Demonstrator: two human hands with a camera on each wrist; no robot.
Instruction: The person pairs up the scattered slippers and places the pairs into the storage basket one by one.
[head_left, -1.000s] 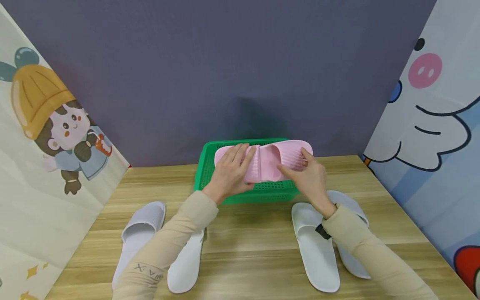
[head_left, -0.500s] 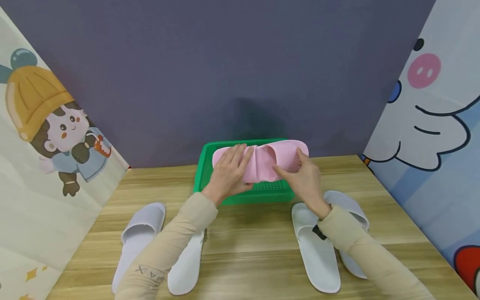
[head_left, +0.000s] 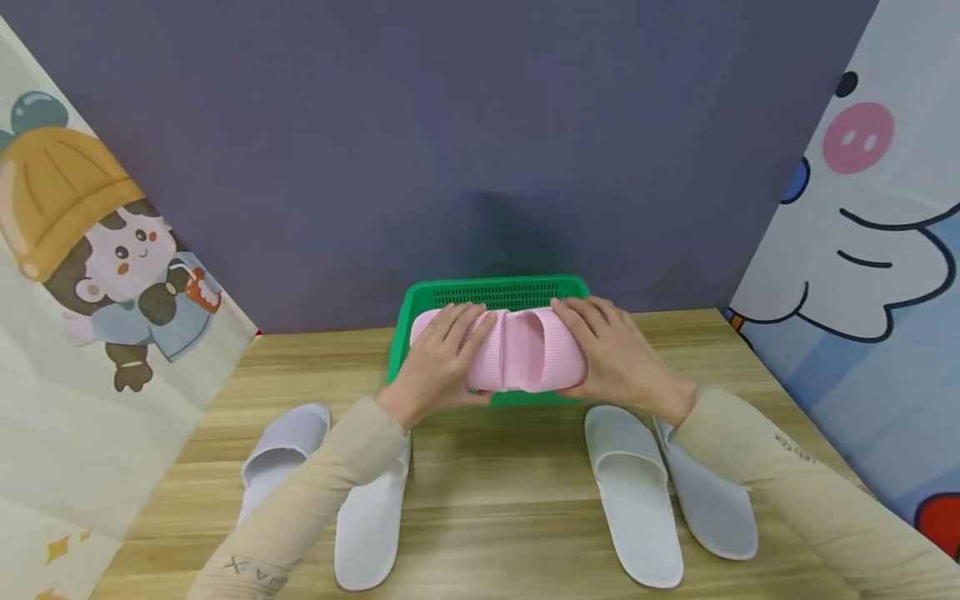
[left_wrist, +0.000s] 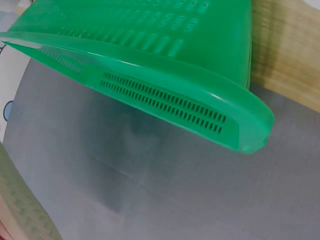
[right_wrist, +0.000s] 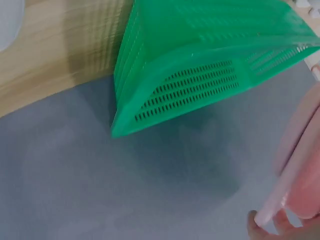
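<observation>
Pink slippers (head_left: 523,350), seemingly two pressed together: held crosswise over the green basket (head_left: 487,283), ridged straps toward the ends, a smooth stretch of insole between them. How the two interlock we cannot tell, nor whether they touch the basket's rim.

Left hand (head_left: 442,358): fingers bent over the left end, gripping it. The left wrist view shows us the basket but not this grip.

Right hand (head_left: 615,354): fingers wrapped over the right end, thumb side low. At the edge of the right wrist view, fingertips (right_wrist: 254,225) close on a pink edge.

Basket: perforated, upright on the table (head_left: 487,500), near the grey panel (head_left: 480,167).

Footwear, left of the basket's front: one lavender slipper (head_left: 279,442), partly under the sleeve, and one white slipper (head_left: 371,525).

Footwear, right: a second white slipper (head_left: 637,517) and, just beside it, a pale grey slipper (head_left: 712,500), its toe hidden by the right arm.

Risks, in our judgement: the pair seems joined by hand pressure alone, so unequal squeezing could slide one slipper off the other. Lowered off-centre, an end could catch the rim and tip or shift the light basket. An early release by one hand could leave the bundle crooked.
</observation>
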